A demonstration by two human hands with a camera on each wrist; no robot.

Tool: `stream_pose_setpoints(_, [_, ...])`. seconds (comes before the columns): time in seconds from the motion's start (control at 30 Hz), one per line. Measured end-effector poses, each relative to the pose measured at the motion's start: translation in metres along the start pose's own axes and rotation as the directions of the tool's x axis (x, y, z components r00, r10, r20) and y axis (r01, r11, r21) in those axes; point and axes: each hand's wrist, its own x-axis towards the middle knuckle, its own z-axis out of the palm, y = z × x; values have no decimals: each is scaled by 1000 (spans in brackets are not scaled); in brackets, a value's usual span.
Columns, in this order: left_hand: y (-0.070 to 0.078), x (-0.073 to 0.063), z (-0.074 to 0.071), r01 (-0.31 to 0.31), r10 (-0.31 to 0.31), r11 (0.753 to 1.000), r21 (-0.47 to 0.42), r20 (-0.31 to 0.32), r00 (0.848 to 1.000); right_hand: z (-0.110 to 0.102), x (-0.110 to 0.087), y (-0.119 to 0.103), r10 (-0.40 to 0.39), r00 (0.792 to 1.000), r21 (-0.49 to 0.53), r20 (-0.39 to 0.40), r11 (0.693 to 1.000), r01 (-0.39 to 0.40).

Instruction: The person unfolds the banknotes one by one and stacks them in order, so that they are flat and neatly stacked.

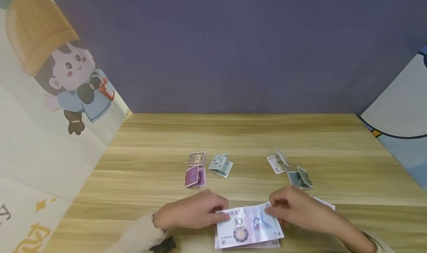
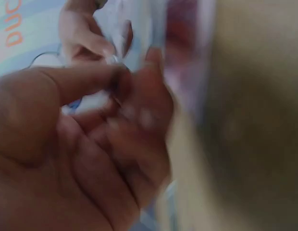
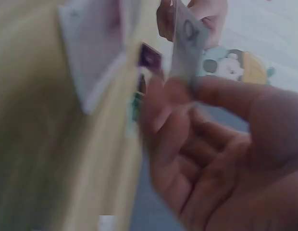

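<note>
Holding 10 note (image 1: 249, 224) at lower center of frame, spread wide, tilted, not folded over. Clamped on its left edge with left hand (image 1: 197, 210), thumb to fingers; clamped on its upper right corner with right hand (image 1: 305, 208). Looks partway. Done, judging by layout: brown note (image 1: 197, 158), purple note (image 1: 191, 176), teal note (image 1: 218, 161) left of center; pale note (image 1: 277, 165), green note (image 1: 295, 179) right of center. All folded, half sprung open. Left, at a guess: 10 note, maybe sheet (image 1: 267, 244) just under it; can't tell if separate.

Count: 1 held, 5 folded, 1 sheet, 2 hands. Also 1 white edge (image 1: 324, 201) past right hand, mostly hidden. 1 wood-grain table (image 1: 160, 134).
</note>
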Motion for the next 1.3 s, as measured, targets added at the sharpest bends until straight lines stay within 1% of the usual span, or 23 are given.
stream_pose_setpoints(0.03, [0, 2, 6, 28, -28, 999, 15, 11, 1000, 4, 0, 6, 20, 999, 13, 32, 1000, -21])
stream_pose_setpoints(0.1, [-1, 6, 15, 84, -84, 996, 40, 17, 996, 10, 0, 15, 67, 996, 18, 66, 998, -68])
stream_pose_setpoints(0.13, [-1, 8, 17, 120, -120, 992, 44, 14, 993, 12, 1, 18, 87, 994, 12, 71, 996, -88])
stream_pose_setpoints(0.2, [-2, 14, 18, 172, -172, 983, 64, -8, 985, 14, 4, 24, 110, 991, 10, 79, 994, -111])
stream_pose_setpoints(0.23, [-2, 18, 17, 193, -192, 978, 79, -22, 981, 13, 6, 26, 123, 990, 0, 72, 992, -123])
stream_pose_setpoints(0.3, [-6, 25, 13, 217, -212, 970, 107, -56, 976, 8, 13, 29, 143, 989, -28, 46, 990, -142])
stream_pose_setpoints(0.37, [-11, 34, 9, 232, -221, 965, 123, -103, 970, 3, 22, 33, 145, 989, -45, 3, 988, -145])
stream_pose_setpoints(0.43, [-17, 39, 5, 236, -220, 965, 110, -142, 965, -2, 31, 35, 150, 987, -54, -51, 987, -153])
stream_pose_setpoints(0.5, [-21, 42, 2, 231, -215, 969, 87, -165, 963, -5, 37, 37, 149, 985, -50, -90, 987, -154])
stream_pose_setpoints(0.6, [-25, 40, -3, 234, -220, 971, 57, -182, 958, -8, 41, 38, 162, 982, -57, -100, 984, -169])
stream_pose_setpoints(0.73, [-28, 37, -5, 251, -240, 967, 43, -178, 954, -8, 41, 39, 180, 981, -110, -75, 976, -188])
stream_pose_setpoints(0.9, [-30, 37, -3, 225, -210, 972, 72, -177, 962, -8, 38, 34, 191, 979, -157, -77, 967, -201])
stream_pose_setpoints(1.0, [-30, 38, -2, 221, -200, 970, 99, -190, 961, -7, 37, 28, 198, 977, -194, -79, 958, -210])
stream_pose_setpoints(1.1, [-29, 40, 1, 225, -202, 969, 105, -194, 960, -4, 37, 25, 223, 971, -213, -84, 948, -237])
stream_pose_setpoints(1.2, [-29, 42, 5, 230, -209, 968, 100, -185, 960, 0, 38, 26, 234, 965, -234, -119, 938, -256])
stream_pose_setpoints(1.3, [-28, 42, 9, 245, -226, 965, 94, -173, 959, 4, 38, 28, 234, 960, -292, -155, 917, -271])
